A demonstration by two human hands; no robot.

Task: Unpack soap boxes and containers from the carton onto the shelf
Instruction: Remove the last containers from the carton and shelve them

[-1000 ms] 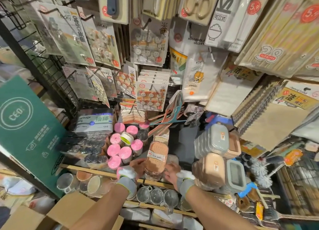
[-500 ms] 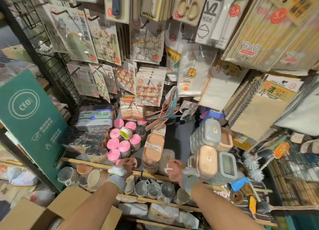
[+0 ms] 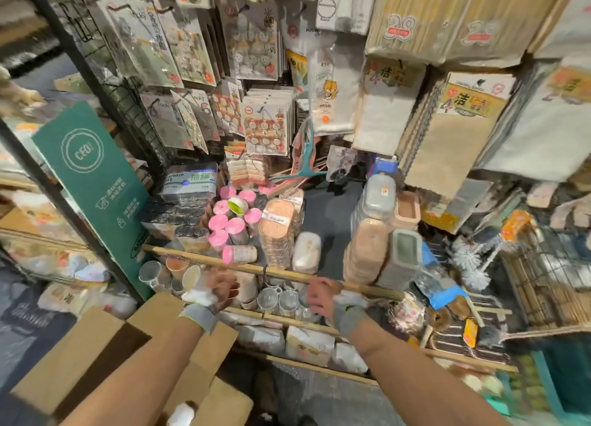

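Crowded shelf [image 3: 287,274] is carrying the tall soap box stack [image 3: 276,230] at centre frame; left hand [image 3: 220,289] and right hand [image 3: 321,294] are hovering below, loosely curled, empty; squeezing in more from the carton [image 3: 96,355], lower left, is risking toppling it.

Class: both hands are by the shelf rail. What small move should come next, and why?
Probably lower the left hand into the open brown cardboard carton for another item: both it and the right hand seem to hold nothing, and the stack of peach ribbed soap boxes already stands on the shelf.
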